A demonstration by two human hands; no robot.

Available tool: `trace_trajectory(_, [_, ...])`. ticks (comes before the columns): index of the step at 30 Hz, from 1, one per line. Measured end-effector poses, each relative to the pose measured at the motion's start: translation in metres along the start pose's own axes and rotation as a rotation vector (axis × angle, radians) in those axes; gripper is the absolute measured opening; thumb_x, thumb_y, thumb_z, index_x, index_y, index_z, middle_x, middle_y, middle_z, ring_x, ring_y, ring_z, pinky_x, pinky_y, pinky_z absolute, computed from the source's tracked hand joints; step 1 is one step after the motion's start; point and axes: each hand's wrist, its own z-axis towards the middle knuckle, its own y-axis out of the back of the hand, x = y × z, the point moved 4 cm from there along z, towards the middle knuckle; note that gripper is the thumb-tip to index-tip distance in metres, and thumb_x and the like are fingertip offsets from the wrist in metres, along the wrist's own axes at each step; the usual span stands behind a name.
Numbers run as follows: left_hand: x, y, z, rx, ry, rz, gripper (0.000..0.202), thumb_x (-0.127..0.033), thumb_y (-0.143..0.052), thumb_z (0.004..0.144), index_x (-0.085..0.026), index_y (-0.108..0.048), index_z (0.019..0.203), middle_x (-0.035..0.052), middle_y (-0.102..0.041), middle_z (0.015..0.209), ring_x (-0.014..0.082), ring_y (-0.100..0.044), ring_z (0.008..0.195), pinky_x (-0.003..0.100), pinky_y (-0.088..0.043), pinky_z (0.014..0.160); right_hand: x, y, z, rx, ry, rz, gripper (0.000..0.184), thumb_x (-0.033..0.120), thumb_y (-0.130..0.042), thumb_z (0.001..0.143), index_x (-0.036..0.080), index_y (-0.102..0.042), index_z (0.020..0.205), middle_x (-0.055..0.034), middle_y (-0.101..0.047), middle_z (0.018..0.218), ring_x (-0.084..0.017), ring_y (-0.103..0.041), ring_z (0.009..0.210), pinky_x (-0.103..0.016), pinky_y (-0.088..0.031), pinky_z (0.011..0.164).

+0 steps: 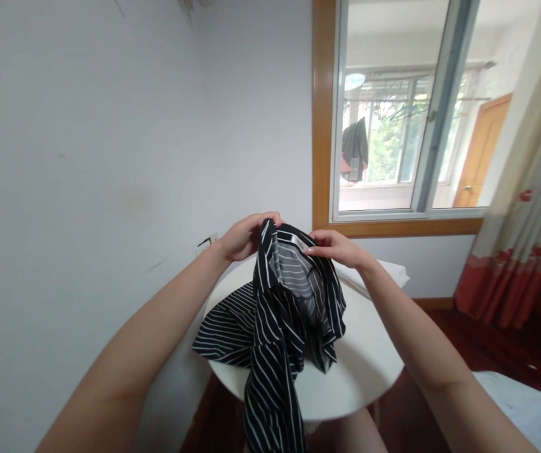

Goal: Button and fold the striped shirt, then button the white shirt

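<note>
A black shirt with white stripes (pixel 270 327) is held up by its collar over a round white table (pixel 369 358). Pinched on the left side of the collar is my left hand (pixel 250 234), its fingers partly hidden behind the cloth. My right hand (pixel 335 246) grips the collar's right side, with the thumb near a small white label (pixel 295 241) inside the neck. One part of the shirt spreads over the table's left edge. Another striped length hangs down past the front edge toward my lap.
Folded white cloth (pixel 388 272) lies at the table's back right. A wall socket with a dark plug (pixel 207 241) is behind my left hand. A wood-framed window (pixel 322 126) and a curtain (pixel 501 270) stand beyond. White fabric (pixel 520 402) shows at lower right.
</note>
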Motion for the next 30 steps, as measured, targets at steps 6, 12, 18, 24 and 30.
trace_trajectory(6, [0.007,0.011,0.001,-0.065,-0.035,0.074,0.014,-0.031,-0.044,0.071,-0.017,-0.047,0.073,0.0021,-0.058,0.076,0.0132,-0.054,0.067,0.026,-0.045,0.061,-0.032,-0.008,-0.002,0.129,-0.101,-0.152,0.027,0.039,-0.061,0.076,0.016,-0.065,0.09,0.0002,-0.065,0.082,-0.015,-0.058,0.076,-0.026,-0.046,0.069])
trace_trajectory(12, [0.005,0.03,-0.001,-0.157,-0.087,0.351,0.019,-0.034,-0.052,0.074,-0.016,-0.053,0.08,0.0002,-0.056,0.077,0.0122,-0.054,0.071,0.024,-0.043,0.063,-0.075,0.003,0.001,0.055,-0.246,-0.444,0.016,0.028,-0.056,0.072,0.016,-0.065,0.077,0.002,-0.063,0.07,-0.014,-0.056,0.067,-0.023,-0.042,0.062])
trace_trajectory(18, [0.003,0.046,-0.009,-0.107,-0.032,0.823,0.038,-0.054,-0.06,0.071,-0.018,-0.054,0.082,-0.0015,-0.057,0.074,0.0135,-0.054,0.07,0.023,-0.04,0.061,-0.074,0.04,0.002,-0.23,-0.372,-0.452,0.022,0.035,-0.056,0.075,0.015,-0.064,0.074,-0.0006,-0.06,0.064,-0.013,-0.054,0.061,-0.02,-0.039,0.053])
trace_trajectory(24, [0.014,0.051,-0.005,-0.036,-0.001,0.982,0.041,-0.06,-0.052,0.074,-0.02,-0.052,0.08,-0.0032,-0.053,0.064,0.0115,-0.051,0.059,0.021,-0.037,0.054,-0.047,0.06,0.014,-0.404,-0.363,-0.056,0.013,0.023,-0.049,0.078,0.016,-0.06,0.083,0.0007,-0.056,0.055,-0.009,-0.048,0.042,-0.019,-0.038,0.039])
trace_trajectory(30, [0.007,0.058,0.007,-0.116,0.002,1.056,0.038,-0.055,-0.057,0.073,-0.019,-0.052,0.086,-0.0016,-0.057,0.069,0.0142,-0.057,0.063,0.024,-0.042,0.057,-0.014,0.067,0.033,-0.593,-0.309,0.082,0.009,0.012,-0.044,0.079,0.015,-0.053,0.076,0.0025,-0.048,0.048,-0.009,-0.047,0.04,-0.018,-0.042,0.036])
